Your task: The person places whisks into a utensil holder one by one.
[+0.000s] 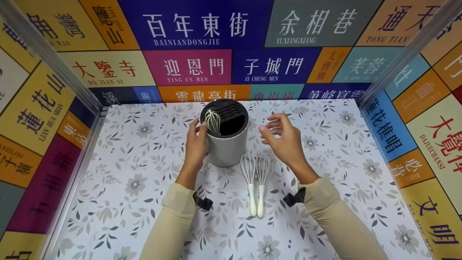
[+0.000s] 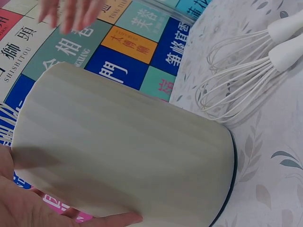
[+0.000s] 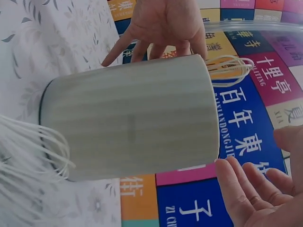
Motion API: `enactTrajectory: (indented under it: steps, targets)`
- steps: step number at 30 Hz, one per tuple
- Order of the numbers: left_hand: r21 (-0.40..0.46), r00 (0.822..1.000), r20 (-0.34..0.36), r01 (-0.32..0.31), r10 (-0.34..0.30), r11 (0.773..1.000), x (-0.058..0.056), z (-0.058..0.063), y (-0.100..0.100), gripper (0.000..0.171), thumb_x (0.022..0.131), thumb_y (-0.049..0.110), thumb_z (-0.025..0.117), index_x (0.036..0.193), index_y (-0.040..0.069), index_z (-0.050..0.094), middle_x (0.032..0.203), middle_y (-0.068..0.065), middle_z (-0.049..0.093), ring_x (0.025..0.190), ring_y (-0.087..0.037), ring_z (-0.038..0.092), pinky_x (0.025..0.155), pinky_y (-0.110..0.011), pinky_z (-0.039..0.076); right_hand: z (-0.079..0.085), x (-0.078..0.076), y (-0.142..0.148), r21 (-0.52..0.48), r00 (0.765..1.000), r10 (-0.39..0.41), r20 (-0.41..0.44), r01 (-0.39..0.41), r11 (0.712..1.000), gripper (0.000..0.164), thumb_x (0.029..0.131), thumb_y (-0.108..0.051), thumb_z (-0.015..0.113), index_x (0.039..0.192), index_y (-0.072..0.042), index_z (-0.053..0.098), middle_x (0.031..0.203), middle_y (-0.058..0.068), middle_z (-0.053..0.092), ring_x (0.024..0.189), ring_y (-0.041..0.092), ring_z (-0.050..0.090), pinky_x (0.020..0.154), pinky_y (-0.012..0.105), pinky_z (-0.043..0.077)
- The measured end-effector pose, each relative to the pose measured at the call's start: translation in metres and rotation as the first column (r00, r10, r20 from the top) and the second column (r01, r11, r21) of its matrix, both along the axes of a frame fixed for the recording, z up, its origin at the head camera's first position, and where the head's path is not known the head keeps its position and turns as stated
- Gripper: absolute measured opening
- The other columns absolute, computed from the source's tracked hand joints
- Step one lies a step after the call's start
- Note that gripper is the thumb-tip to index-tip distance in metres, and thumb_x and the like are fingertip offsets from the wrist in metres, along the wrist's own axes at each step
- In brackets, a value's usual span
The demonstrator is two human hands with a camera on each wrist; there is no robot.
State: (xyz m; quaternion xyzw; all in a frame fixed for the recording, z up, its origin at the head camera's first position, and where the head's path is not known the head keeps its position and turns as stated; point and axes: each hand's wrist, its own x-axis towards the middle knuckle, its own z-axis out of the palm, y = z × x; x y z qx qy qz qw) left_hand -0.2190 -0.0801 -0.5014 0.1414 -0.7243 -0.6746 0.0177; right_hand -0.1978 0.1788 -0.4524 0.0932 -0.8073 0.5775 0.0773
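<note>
A grey cylindrical utensil holder (image 1: 227, 150) with a black slotted top stands upright on the table. One whisk (image 1: 213, 121) is in its top left part, wires up and handle hidden inside. My left hand (image 1: 197, 142) rests against the holder's left side, fingers spread along the wall and thumb by the rim; the right wrist view shows the same hand (image 3: 165, 26) behind the holder. To the right of the rim my right hand (image 1: 285, 139) hovers with loosely bent fingers, holding nothing. Two whisks (image 1: 252, 187) (image 1: 261, 191) with white handles lie side by side before the holder.
The table (image 1: 137, 216) has a white floral cover. Behind it and at both sides rise panels (image 1: 195, 68) with coloured blocks of lettering. Dark wrist cameras (image 1: 203, 201) (image 1: 295, 197) sit on both wrists.
</note>
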Motion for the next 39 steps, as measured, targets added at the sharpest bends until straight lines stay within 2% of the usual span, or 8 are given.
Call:
enactTrajectory:
  steps: [3,8,14,19,24,28,32,39]
  targets:
    - [-0.002,1.0,-0.009,0.001,-0.001,1.0,0.0,0.0,0.0,0.059,0.104,0.048,0.047,0.155,0.02,0.04,0.14,-0.014,0.051,0.125,-0.028,0.052,0.083,-0.055,0.056,-0.014,0.008,0.014,-0.018,0.997,-0.015,0.071,0.017,1.0,0.045,0.095,-0.029,0.074,0.128,-0.006,0.054,0.108,0.016,0.07,0.087,0.03,0.074,0.071,0.034,0.063]
    - [-0.006,1.0,-0.009,-0.009,0.009,1.0,0.0,0.0,0.0,0.053,0.105,0.046,0.047,0.152,0.023,0.044,0.137,-0.013,0.053,0.124,-0.028,0.053,0.084,-0.053,0.056,-0.047,0.02,0.031,0.01,0.983,-0.03,0.184,0.029,1.0,0.043,0.095,-0.036,0.073,0.124,-0.01,0.054,0.105,0.014,0.07,0.08,0.028,0.075,0.067,0.035,0.063]
    - [0.002,1.0,0.014,-0.007,0.007,1.0,0.0,0.001,-0.001,0.055,0.104,0.049,0.046,0.153,0.025,0.042,0.14,-0.013,0.05,0.125,-0.029,0.052,0.082,-0.055,0.057,-0.085,0.035,0.039,0.044,0.945,-0.044,0.323,0.032,0.999,0.047,0.093,-0.04,0.075,0.122,-0.009,0.055,0.103,0.014,0.07,0.082,0.035,0.074,0.064,0.037,0.062]
    - [0.005,1.0,0.007,-0.008,0.008,1.0,0.001,0.002,-0.001,0.054,0.105,0.047,0.046,0.153,0.024,0.042,0.138,-0.014,0.051,0.122,-0.029,0.053,0.08,-0.055,0.057,-0.107,0.046,0.039,0.081,0.919,-0.038,0.393,0.006,0.997,0.058,0.09,-0.045,0.077,0.126,-0.006,0.054,0.103,0.014,0.069,0.08,0.033,0.074,0.062,0.038,0.062]
    - [0.0,1.0,-0.003,-0.005,0.005,1.0,0.001,0.0,-0.001,0.053,0.105,0.046,0.046,0.153,0.023,0.043,0.136,-0.015,0.051,0.12,-0.029,0.053,0.08,-0.056,0.057,-0.124,0.055,0.036,0.116,0.887,-0.06,0.457,0.007,0.993,0.056,0.088,-0.043,0.079,0.124,-0.007,0.055,0.097,0.013,0.068,0.073,0.032,0.074,0.06,0.042,0.062]
    - [-0.001,1.0,0.012,-0.004,0.004,1.0,0.001,-0.001,-0.001,0.056,0.105,0.049,0.046,0.154,0.024,0.041,0.14,-0.013,0.05,0.125,-0.03,0.052,0.084,-0.057,0.056,-0.133,0.061,0.032,0.143,0.864,-0.076,0.497,0.005,0.99,0.054,0.088,-0.041,0.08,0.122,-0.008,0.055,0.092,0.011,0.07,0.068,0.029,0.073,0.058,0.042,0.061]
    - [0.0,1.0,0.03,0.005,-0.005,1.0,0.0,-0.001,-0.001,0.058,0.104,0.051,0.046,0.156,0.024,0.038,0.146,-0.013,0.047,0.132,-0.031,0.049,0.09,-0.059,0.054,-0.139,0.066,0.029,0.166,0.854,-0.088,0.513,0.002,0.986,0.053,0.087,-0.039,0.081,0.121,-0.008,0.055,0.09,0.009,0.073,0.064,0.026,0.073,0.054,0.04,0.06]
    - [0.018,0.999,0.041,0.016,-0.017,1.0,0.0,-0.001,-0.001,0.058,0.104,0.051,0.046,0.156,0.025,0.038,0.148,-0.014,0.046,0.134,-0.032,0.048,0.09,-0.063,0.054,-0.143,0.071,0.026,0.18,0.842,-0.09,0.533,-0.009,0.984,0.052,0.086,-0.034,0.083,0.118,-0.006,0.054,0.083,0.009,0.072,0.056,0.026,0.071,0.049,0.038,0.058]
